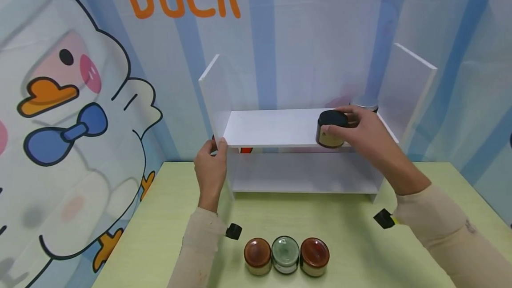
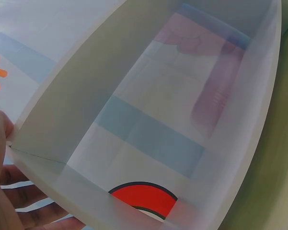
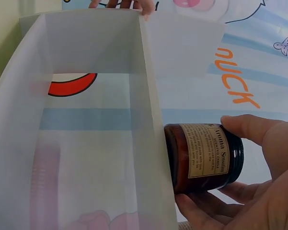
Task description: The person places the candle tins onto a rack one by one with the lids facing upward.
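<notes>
A white two-tier shelf [image 1: 270,128] with raised side panels stands on the table. My left hand [image 1: 210,170] grips its left side at the height of the upper board, the thumb at the front edge and the other fingers around the outside, as the left wrist view shows. In my right hand [image 1: 374,137] is a brown scented candle jar [image 3: 203,155] with a black lid and a printed tan label. Thumb and fingers hold it around the lid and side. The jar is at the front edge of the upper board, toward the right, its base close to the board.
Another jar with a silver lid [image 1: 365,102] is at the upper board's right end, partly hidden behind my right hand. Before the shelf, two jars with reddish-brown lids [image 1: 258,252] flank one with a green lid [image 1: 286,251] on the pale green table [image 1: 348,234]. A duck-printed backdrop hangs behind.
</notes>
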Demonstrator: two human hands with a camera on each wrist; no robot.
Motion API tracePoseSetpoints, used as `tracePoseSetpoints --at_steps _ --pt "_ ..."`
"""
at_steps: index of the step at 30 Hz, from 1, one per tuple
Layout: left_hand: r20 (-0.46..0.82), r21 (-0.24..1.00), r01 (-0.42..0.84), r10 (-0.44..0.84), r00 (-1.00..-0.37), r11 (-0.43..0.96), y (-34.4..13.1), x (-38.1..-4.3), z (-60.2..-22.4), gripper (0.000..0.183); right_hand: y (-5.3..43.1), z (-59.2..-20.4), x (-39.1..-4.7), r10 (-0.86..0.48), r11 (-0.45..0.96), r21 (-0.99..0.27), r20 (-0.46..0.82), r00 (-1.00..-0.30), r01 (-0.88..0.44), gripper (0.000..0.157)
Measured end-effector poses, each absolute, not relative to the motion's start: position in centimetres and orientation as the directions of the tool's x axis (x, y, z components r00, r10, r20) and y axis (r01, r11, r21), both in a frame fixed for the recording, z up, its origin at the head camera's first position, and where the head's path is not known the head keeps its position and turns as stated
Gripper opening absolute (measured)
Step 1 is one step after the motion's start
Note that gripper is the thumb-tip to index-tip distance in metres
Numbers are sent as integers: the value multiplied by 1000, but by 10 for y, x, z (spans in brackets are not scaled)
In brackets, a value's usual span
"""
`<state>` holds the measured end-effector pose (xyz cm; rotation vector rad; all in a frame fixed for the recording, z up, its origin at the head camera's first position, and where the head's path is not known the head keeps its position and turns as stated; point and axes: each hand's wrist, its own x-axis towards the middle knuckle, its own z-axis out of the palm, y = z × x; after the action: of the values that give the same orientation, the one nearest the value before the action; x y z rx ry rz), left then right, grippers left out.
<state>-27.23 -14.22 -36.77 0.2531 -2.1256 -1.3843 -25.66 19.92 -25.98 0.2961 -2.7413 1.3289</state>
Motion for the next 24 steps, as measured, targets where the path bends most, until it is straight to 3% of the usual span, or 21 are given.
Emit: tracePoseSetpoints --at_steps 9,24 --pt "366 887 158 -453 -813 433 -143 -272 -368 42 194 -243 -263 -164 630 -765 37 -986 -134 77" --pt "368 884 151 -457 -810 442 -143 -273 -367 42 196 -225 -278 -264 712 -676 -5 -964 -191 70"
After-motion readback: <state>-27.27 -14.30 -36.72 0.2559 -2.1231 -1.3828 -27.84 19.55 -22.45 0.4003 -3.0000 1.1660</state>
